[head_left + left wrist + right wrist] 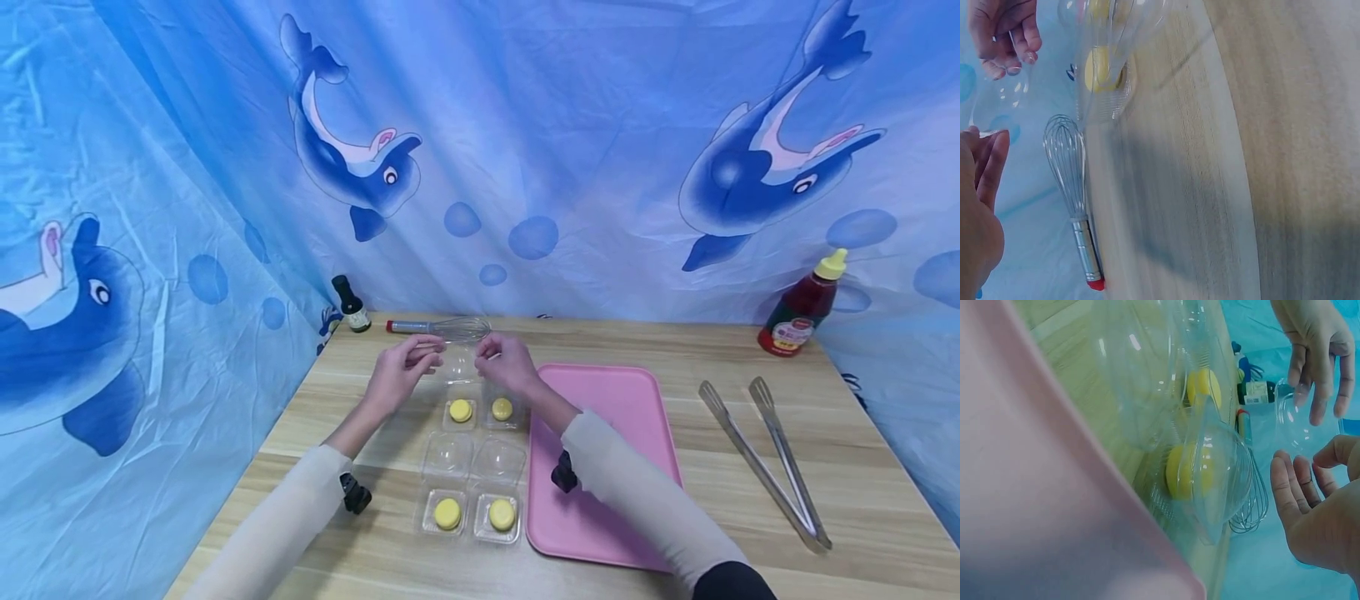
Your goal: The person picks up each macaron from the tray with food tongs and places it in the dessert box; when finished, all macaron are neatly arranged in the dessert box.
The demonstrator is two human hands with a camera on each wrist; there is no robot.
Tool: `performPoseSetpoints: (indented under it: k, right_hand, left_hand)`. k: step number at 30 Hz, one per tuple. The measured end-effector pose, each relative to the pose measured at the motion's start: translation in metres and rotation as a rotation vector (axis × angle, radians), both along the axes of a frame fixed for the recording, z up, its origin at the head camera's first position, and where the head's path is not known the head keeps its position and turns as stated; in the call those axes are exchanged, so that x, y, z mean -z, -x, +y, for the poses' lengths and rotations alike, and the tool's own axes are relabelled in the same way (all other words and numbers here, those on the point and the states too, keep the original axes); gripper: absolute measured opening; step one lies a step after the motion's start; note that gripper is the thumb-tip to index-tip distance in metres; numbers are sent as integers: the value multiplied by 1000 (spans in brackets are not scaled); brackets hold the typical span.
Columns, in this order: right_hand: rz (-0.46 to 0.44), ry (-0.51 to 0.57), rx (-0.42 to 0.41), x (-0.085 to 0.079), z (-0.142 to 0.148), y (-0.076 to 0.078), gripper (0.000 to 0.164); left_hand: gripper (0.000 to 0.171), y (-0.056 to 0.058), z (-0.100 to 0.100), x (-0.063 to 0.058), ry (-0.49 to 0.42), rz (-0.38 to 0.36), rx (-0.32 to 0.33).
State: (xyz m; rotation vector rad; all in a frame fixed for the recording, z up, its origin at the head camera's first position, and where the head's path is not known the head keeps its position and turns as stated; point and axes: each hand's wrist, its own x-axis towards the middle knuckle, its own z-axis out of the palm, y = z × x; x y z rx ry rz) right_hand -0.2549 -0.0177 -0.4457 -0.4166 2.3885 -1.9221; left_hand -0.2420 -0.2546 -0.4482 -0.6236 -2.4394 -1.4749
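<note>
My left hand (402, 372) and right hand (507, 363) are raised at either side of a clear plastic lid (459, 364). In the left wrist view, the left thumb and forefinger pinch one edge of the lid. The right fingers are bent at its opposite edge. Below the lid, the far left clear box holds a yellow macaron (461, 410). Beside it, another macaron (502, 408) sits in the far right box, partly behind the right wrist; its lid (1225, 469) stands over it in the right wrist view. Two nearer open boxes each hold a yellow macaron (447, 514).
A pink tray (600, 533) lies under the right forearm. Behind the hands are a whisk (450, 328) and a small dark bottle (351, 303). On the right lie metal tongs (772, 467), with a red sauce bottle (802, 308) at the back. A blue dolphin curtain (480, 150) hangs behind.
</note>
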Motion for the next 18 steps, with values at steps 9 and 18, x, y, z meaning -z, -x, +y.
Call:
performPoseSetpoints:
  k: [9, 18]
  right_hand:
    - [218, -118, -92, 3, 7, -11, 10]
    - [397, -175, -17, -2, 7, -23, 17]
  left_hand:
    - [22, -13, 0, -7, 1, 32, 37]
    - [24, -23, 2, -14, 51, -66, 81]
